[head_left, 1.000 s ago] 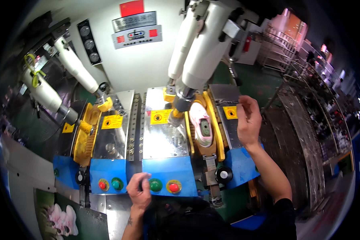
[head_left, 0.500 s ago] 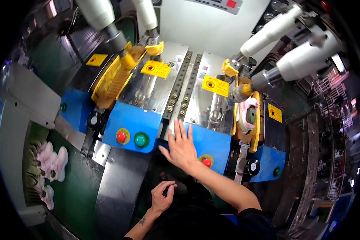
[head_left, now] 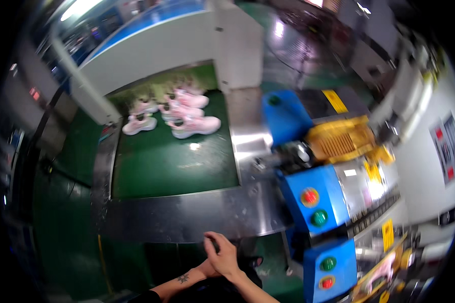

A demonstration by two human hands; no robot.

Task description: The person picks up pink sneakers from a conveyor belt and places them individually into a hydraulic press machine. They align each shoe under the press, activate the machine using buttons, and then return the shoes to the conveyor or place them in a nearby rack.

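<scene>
My right hand [head_left: 223, 256] is over my left at the lower middle, just in front of the metal table edge. Its fingers curve loosely away from the thumb, with nothing between them. My left hand [head_left: 206, 269] is mostly covered by the right; its fingers are hidden, and a tattoo shows on its forearm. Beyond both hands, several pink and white sneakers [head_left: 196, 127] stand on a green conveyor belt [head_left: 174, 174]. At the lower right, a pink shoe [head_left: 382, 272] sits in the yellow-sided holder of a press machine, away from my hands.
A steel table border [head_left: 187, 214] runs round the belt. On the right stands the press, with blue control boxes [head_left: 314, 199] bearing red and green buttons, and a yellow shoe cradle [head_left: 341, 139]. A grey tunnel housing [head_left: 162, 55] spans the belt's far end.
The view has swung left from the press to the belt with the sneakers. My right hand has left the front of the press and come down over my left hand.
</scene>
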